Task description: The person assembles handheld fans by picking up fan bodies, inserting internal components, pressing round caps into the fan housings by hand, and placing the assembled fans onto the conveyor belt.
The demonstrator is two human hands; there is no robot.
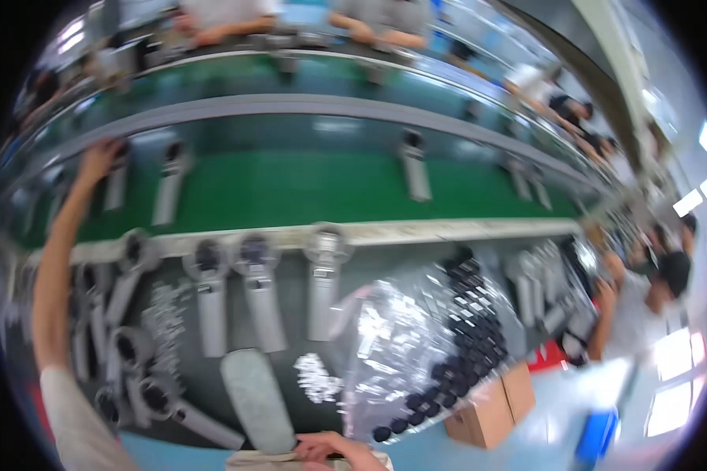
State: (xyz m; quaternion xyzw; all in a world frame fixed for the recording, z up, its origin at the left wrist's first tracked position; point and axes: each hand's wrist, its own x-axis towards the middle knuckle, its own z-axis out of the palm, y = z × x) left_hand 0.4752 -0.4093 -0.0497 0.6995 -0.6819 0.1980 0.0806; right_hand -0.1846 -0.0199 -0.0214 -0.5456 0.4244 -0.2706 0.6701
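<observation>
My left hand (98, 161) reaches far out over the green conveyor belt (291, 184). Its fingers close around the dark round head of a grey long-handled housing (115, 184), blurred by motion. Just right of it lies a similar housing (167, 188), and another (416, 169) sits farther along the belt. At the lower edge, my right hand (334, 449) rests near my body, fingers loosely bent and apart, nothing visible in them. It is close to the end of a pale green oblong pad (257, 396) on the dark bench.
Several grey housings stand along the bench, one (322, 290) near the middle. Small white parts (316, 379) lie beside a clear plastic bag (397, 330) with black round parts (475, 337). A cardboard box (491, 408) is at lower right. A co-worker (644, 314) sits right; others work beyond the belt.
</observation>
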